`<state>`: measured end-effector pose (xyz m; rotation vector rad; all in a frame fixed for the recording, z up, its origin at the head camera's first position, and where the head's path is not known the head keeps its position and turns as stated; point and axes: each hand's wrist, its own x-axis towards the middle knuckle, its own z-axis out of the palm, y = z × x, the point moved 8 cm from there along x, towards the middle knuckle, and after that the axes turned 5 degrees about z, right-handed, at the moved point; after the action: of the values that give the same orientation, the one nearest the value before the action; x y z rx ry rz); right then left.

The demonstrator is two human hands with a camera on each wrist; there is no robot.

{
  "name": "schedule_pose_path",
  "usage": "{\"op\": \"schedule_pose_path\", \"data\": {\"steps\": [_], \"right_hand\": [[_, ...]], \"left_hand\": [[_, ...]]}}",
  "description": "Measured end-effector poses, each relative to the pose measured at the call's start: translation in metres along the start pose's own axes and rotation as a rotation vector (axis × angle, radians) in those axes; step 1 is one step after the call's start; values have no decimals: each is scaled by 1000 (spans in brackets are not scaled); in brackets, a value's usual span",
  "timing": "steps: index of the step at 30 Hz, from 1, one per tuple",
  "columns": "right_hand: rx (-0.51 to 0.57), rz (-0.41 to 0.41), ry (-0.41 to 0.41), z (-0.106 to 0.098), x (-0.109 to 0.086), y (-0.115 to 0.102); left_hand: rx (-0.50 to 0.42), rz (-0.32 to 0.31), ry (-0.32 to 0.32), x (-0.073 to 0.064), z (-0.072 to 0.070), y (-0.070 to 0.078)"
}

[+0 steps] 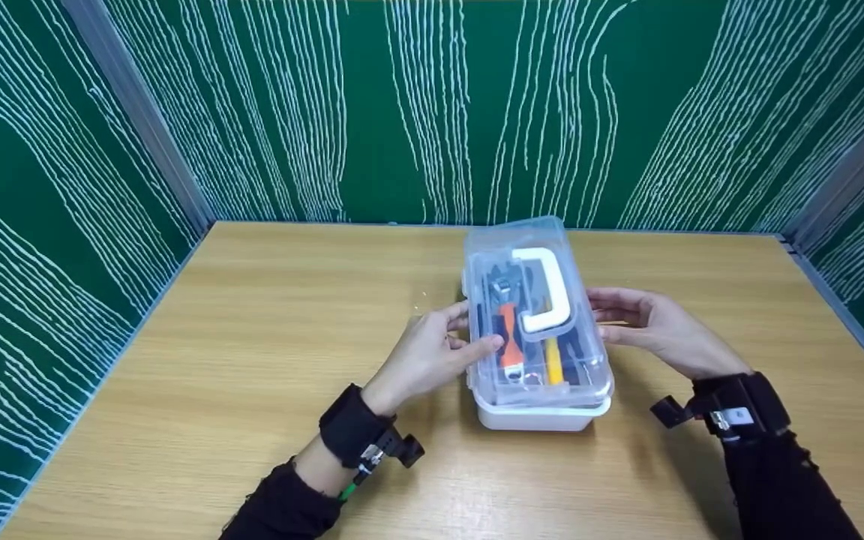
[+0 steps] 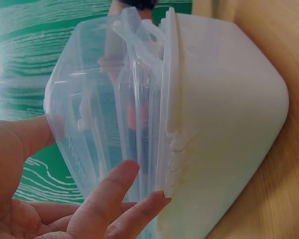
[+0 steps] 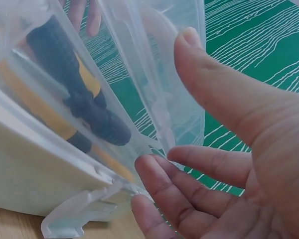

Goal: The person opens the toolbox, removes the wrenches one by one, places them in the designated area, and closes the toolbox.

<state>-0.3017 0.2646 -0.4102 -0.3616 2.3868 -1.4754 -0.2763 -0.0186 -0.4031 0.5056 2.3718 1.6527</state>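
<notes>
A toolbox with a white base and a clear plastic lid stands upright on the table. Through the lid I see an orange-handled adjustable wrench and a yellow-handled tool. A white carrying handle lies folded on top. At the box's left side, my left hand rests its thumb on the lid, fingers spread along the hinge side. My right hand is at the other long side, relaxed fingertips right at the lid's edge. Below them an unfastened latch sticks out from the base.
Green panels with white wavy lines enclose the back and sides of the wooden table. Beyond the left hand, small pale specks lie on the tabletop. Inside the box, dark and yellow tool handles sit in a clear tray.
</notes>
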Motion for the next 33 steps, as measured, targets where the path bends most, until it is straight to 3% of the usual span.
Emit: {"op": "schedule_pose_path", "data": {"steps": [33], "right_hand": [[24, -18, 30, 2, -2, -9]], "left_hand": [[8, -20, -25, -3, -4, 1]]}}
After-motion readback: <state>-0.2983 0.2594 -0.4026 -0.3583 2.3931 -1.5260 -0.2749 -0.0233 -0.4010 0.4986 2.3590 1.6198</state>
